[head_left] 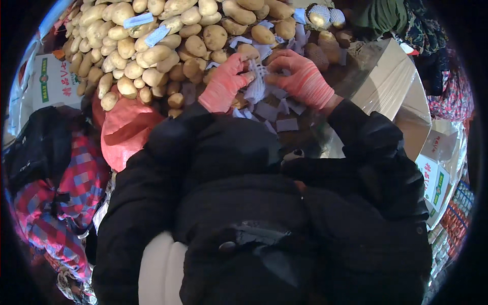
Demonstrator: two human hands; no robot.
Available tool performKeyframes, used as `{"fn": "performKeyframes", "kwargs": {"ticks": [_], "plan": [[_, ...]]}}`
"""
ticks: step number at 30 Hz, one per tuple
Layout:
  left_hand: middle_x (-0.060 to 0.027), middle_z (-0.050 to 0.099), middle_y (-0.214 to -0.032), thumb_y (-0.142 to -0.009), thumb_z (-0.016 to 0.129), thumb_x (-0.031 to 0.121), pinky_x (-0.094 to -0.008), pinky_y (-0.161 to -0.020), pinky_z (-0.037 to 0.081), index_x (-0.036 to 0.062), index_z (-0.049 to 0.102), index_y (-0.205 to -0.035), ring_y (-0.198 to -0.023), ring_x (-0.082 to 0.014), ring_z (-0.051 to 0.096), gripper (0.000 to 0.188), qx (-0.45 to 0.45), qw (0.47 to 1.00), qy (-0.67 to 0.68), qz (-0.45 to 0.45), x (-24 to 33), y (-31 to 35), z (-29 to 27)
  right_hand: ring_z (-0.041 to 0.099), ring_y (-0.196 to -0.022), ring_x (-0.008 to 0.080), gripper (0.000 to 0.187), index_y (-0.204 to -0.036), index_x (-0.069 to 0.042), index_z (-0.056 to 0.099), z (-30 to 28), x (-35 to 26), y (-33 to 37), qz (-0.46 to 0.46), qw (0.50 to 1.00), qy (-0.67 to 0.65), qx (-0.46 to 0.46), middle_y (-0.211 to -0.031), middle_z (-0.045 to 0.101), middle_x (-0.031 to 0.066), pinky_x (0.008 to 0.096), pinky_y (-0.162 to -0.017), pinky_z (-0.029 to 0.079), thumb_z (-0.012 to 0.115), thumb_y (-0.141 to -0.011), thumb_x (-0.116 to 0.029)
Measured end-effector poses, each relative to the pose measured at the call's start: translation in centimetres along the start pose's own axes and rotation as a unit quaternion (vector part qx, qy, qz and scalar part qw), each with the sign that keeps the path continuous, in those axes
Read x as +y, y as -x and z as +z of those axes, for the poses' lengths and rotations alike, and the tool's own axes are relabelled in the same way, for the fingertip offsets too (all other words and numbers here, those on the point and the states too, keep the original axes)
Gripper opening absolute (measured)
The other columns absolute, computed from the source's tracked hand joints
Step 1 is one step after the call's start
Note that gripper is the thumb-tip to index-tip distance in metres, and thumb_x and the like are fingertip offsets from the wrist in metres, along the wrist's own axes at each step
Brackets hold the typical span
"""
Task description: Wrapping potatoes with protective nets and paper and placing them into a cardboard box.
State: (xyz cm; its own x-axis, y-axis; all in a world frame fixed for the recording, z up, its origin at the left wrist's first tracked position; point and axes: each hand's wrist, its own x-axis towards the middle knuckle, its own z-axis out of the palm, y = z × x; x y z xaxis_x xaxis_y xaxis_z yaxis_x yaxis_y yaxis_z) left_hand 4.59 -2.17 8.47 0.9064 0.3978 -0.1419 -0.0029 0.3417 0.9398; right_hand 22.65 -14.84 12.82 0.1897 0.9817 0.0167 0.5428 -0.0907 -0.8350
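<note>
My left hand (224, 85), in a red-and-white knit glove with bare fingertips, pinches the left side of a white foam net sleeve (257, 84). On the sleeve's other side, the fingers of my right hand (305, 79), gloved the same way, close on its edge. Just beyond the fingers a potato (248, 51) shows; whether it touches the sleeve I cannot tell. Flattened foam sleeves (267, 111) lie scattered under and around both hands.
A big heap of loose potatoes (132, 61) fills the far left. Netted potatoes (319, 17) sit at the far side. To my right stands an open cardboard box (394, 76); a red sack (124, 129) lies at left. People in a plaid sleeve (76, 188) and a floral garment (451, 94) are beside me.
</note>
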Motion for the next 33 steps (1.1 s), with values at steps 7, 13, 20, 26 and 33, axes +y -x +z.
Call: {"fn": "performKeyframes", "kwargs": {"ticks": [7, 13, 20, 26, 33], "plan": [[-0.0054, 0.063, -0.117, -0.091, 0.061, 0.007, -0.0287, -0.090, 0.049, 0.0016, 0.049, -0.134, -0.106, -0.0148, 0.060, 0.044, 0.029, 0.995, 0.051, -0.075, -1.8, -0.4, -1.9, 0.061, -0.093, 0.0183, 0.024, -0.105, -0.006, 0.064, 1.7, 0.8, -1.1, -0.005, 0.990, -0.137, -0.044, -0.102, 0.062, 0.0077, 0.0311, -0.083, 0.050, 0.072, -0.083, -0.006], [-0.0143, 0.067, -0.111, -0.084, 0.069, 0.021, -0.0378, -0.089, 0.050, 0.0020, 0.062, -0.118, -0.102, -0.0287, 0.064, 0.039, 0.154, 0.822, -0.548, 0.022, -1.7, -1.7, -9.9, 0.058, -0.096, 0.0123, 0.041, -0.133, -0.009, 0.055, 0.1, 1.5, -1.2, 0.175, 0.966, -0.135, -0.137, -0.105, 0.065, 0.0019, 0.0288, -0.087, 0.049, 0.062, -0.092, -0.009], [-0.0043, 0.059, -0.126, -0.082, 0.063, 0.035, -0.0452, -0.093, 0.046, 0.0201, 0.059, -0.124, -0.120, -0.0271, 0.054, 0.045, 0.192, 0.422, -0.877, -0.125, -0.8, -2.5, -25.7, 0.057, -0.092, 0.0095, 0.040, -0.129, -0.008, 0.060, -1.3, 1.6, -1.3, 0.146, 0.957, -0.240, -0.076, -0.111, 0.064, 0.0021, 0.0269, -0.085, 0.049, 0.052, -0.091, 0.004], [-0.0156, 0.066, -0.119, -0.079, 0.075, 0.017, -0.0389, -0.093, 0.051, 0.0099, 0.057, -0.129, -0.111, -0.0277, 0.063, 0.053, 0.365, 0.721, -0.576, -0.124, 2.0, -2.3, -21.6, 0.063, -0.093, 0.0165, 0.031, -0.118, -0.006, 0.064, -1.4, 2.3, -0.8, 0.003, 0.995, -0.060, 0.082, -0.117, 0.063, 0.0037, 0.0306, -0.083, 0.051, 0.053, -0.091, 0.004], [-0.0134, 0.055, -0.133, -0.094, 0.062, 0.043, -0.0443, -0.098, 0.051, 0.0087, 0.045, -0.140, -0.120, -0.0260, 0.056, 0.060, 0.005, 0.960, 0.267, -0.078, 3.9, -1.7, -1.2, 0.053, -0.121, 0.0326, 0.067, -0.141, -0.012, 0.045, -1.8, -3.4, -0.6, -0.136, 0.972, 0.167, 0.098, -0.131, 0.053, 0.0150, 0.0402, -0.096, 0.049, 0.075, -0.083, -0.026]]}}
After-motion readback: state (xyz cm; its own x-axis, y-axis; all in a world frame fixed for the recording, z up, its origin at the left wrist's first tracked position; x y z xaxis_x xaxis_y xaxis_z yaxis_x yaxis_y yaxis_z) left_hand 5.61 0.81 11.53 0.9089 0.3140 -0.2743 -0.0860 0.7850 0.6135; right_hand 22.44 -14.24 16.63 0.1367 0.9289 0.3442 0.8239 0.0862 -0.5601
